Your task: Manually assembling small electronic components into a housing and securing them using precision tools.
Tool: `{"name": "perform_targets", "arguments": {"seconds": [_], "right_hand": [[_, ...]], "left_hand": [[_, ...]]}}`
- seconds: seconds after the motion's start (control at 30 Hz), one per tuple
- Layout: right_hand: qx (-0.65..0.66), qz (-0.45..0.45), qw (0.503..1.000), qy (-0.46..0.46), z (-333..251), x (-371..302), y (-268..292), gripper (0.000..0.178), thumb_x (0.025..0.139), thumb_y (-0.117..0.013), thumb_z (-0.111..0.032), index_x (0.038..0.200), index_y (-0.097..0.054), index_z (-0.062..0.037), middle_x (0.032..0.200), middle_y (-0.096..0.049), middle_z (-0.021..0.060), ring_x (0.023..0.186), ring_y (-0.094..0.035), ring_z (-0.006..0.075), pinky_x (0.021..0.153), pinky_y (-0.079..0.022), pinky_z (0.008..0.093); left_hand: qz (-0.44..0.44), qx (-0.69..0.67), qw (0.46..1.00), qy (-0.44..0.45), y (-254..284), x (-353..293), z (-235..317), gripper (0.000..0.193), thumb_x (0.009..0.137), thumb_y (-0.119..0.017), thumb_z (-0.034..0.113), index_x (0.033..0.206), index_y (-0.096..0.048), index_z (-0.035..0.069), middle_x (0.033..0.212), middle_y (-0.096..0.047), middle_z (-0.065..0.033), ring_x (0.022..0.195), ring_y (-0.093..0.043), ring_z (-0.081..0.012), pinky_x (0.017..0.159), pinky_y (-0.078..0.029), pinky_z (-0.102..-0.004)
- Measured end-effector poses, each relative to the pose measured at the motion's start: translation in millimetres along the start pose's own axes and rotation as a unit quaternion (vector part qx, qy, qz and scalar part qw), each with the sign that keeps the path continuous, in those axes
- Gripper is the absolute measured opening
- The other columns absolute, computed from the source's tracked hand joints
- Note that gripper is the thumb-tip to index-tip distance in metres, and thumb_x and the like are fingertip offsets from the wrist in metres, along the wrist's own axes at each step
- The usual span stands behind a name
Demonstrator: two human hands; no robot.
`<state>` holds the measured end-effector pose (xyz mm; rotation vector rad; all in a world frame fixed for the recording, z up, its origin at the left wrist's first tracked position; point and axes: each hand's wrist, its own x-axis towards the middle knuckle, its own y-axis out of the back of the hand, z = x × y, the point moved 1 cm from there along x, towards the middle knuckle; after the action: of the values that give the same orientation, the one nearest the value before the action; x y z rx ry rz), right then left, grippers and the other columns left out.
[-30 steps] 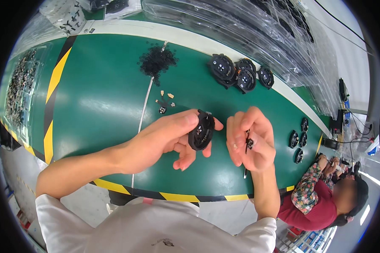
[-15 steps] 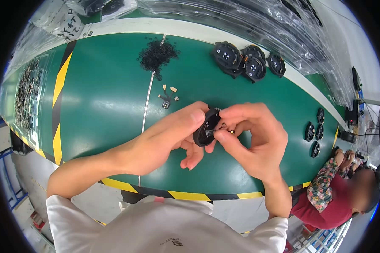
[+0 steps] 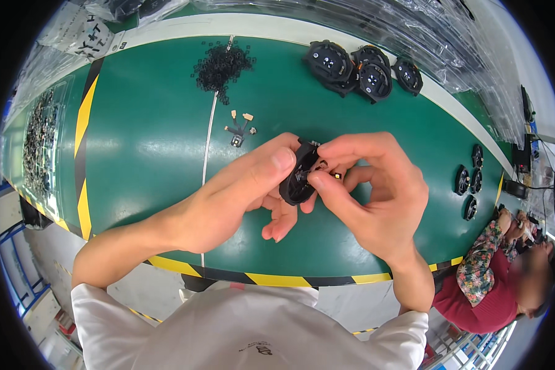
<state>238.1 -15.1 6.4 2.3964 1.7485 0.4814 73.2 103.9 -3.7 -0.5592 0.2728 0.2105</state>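
A black round watch case [image 3: 295, 185] is tilted on edge above the green bench, held between the thumb and fingers of my left hand [image 3: 234, 200]. My right hand [image 3: 382, 200] pinches a small flex cable [image 3: 337, 176] with a gold-coloured end, its thumb and forefinger up against the open side of the case. The fingertips hide most of that cable, and I cannot tell whether it is attached inside. Beyond my left hand lies another small cable part [image 3: 237, 141] with pale connectors.
Small black rings [image 3: 223, 68] are heaped at the back. Several watch cases [image 3: 375, 80] stand at the far edge, and smaller round housings [image 3: 462, 180] lie at right. A clear tray [image 3: 60, 132] of tiny parts is at far left. Another person [image 3: 484, 283] sits at right.
The view has shifted slightly, so the bench things sit a little differently. Both hands keep their hold on the watch case and cable, with the right thumb and fingers slightly adjusted.
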Motion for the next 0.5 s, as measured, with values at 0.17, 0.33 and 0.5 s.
{"name": "perform_targets", "arguments": {"seconds": [0.17, 0.33, 0.5], "right_hand": [[-0.031, 0.017, 0.999, 0.012, 0.7, -0.9, -4.2, 0.031, 0.082, -0.077, 0.012, 0.110, -0.066, 0.0036, 0.097, -0.071, 0.0089, 0.084, -0.069, 0.0113, 0.057, -0.054, 0.0202], [-0.053, 0.032, 0.998, 0.030, 2.1, -1.6, -9.2, 0.031, 0.082, -0.076, 0.013, 0.110, -0.066, 0.0031, 0.097, -0.070, 0.0088, 0.082, -0.069, 0.0112, 0.056, -0.053, 0.0197], [-0.073, 0.043, 0.995, 0.058, 5.2, -3.6, -11.0, 0.032, 0.081, -0.076, 0.015, 0.110, -0.066, 0.0041, 0.097, -0.069, 0.0106, 0.081, -0.070, 0.0131, 0.054, -0.055, 0.0215]], "left_hand": [[-0.003, -0.002, 1.000, -0.008, 0.6, -0.3, -4.3, 0.058, 0.110, -0.031, 0.054, 0.125, -0.046, 0.000, 0.102, -0.055, -0.0099, 0.072, -0.057, -0.0158, 0.064, -0.047, -0.0298], [0.003, 0.060, 0.998, -0.010, -0.4, -1.3, -4.2, 0.067, 0.109, -0.022, 0.058, 0.139, -0.037, 0.001, 0.103, -0.056, -0.0094, 0.069, -0.059, -0.0190, 0.063, -0.046, -0.0316], [0.010, 0.065, 0.998, -0.009, -2.1, -0.3, -5.7, 0.067, 0.109, -0.021, 0.058, 0.141, -0.036, 0.001, 0.103, -0.056, -0.0088, 0.070, -0.059, -0.0184, 0.063, -0.046, -0.0313]]}}
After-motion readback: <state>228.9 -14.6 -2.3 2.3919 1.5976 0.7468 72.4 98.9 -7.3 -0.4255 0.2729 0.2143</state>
